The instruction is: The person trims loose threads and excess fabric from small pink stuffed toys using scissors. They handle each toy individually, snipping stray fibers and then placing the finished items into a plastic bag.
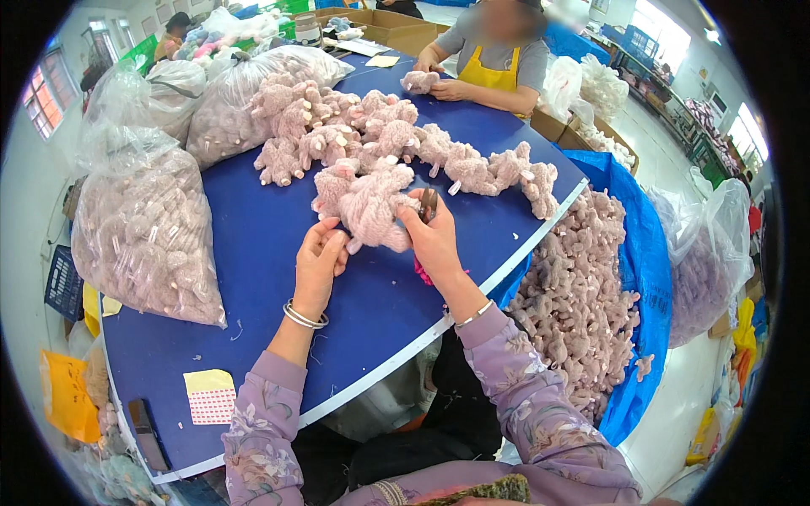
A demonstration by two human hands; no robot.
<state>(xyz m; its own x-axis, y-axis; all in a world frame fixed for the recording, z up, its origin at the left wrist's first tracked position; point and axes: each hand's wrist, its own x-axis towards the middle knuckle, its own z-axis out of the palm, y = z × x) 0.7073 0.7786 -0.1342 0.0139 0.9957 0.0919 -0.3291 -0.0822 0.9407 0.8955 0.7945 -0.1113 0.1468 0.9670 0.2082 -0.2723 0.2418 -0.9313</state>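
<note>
Head view: the left hand (319, 261) pinches the lower edge of a pink plush toy (369, 211) lying on the blue table (253, 253). The right hand (434, 240) grasps the toy's side together with small snips (428, 205). I judge it best to pull loose threads taut, keeping the blades away from the fur.

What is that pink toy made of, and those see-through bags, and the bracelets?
The pink toy in both hands looks like fuzzy plush fabric: its surface is curly, matte and soft-edged. The big bags look like thin clear plastic film, crinkled and shiny, with toys showing through. The bracelets on the left wrist seem to be silvery metal, smooth and glinting, though coated plastic is possible.
</note>
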